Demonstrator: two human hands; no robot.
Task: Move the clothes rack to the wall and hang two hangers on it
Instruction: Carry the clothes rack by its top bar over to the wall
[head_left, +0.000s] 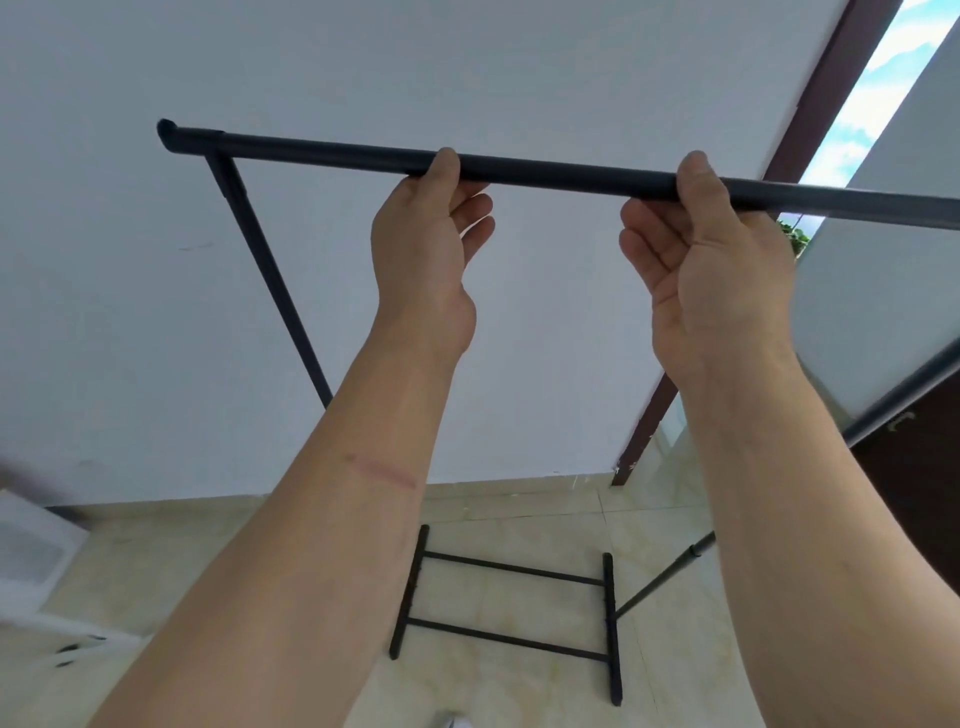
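Observation:
A black metal clothes rack (322, 150) stands in front of me, its top bar running across the upper view. My left hand (426, 239) grips that bar near its middle, fingers curled over it. Further right on the same bar, my right hand (711, 260) holds it the same way. The rack's left upright slants down behind my left forearm. Its black base frame (509, 608) rests on the tiled floor between my arms. No hangers are in view.
A white wall (156, 312) rises just behind the rack. A dark brown door frame (810, 114) and a glass opening lie at the right. A dark door (914, 493) is at the far right. A white object (31, 561) sits low left on the beige tiled floor.

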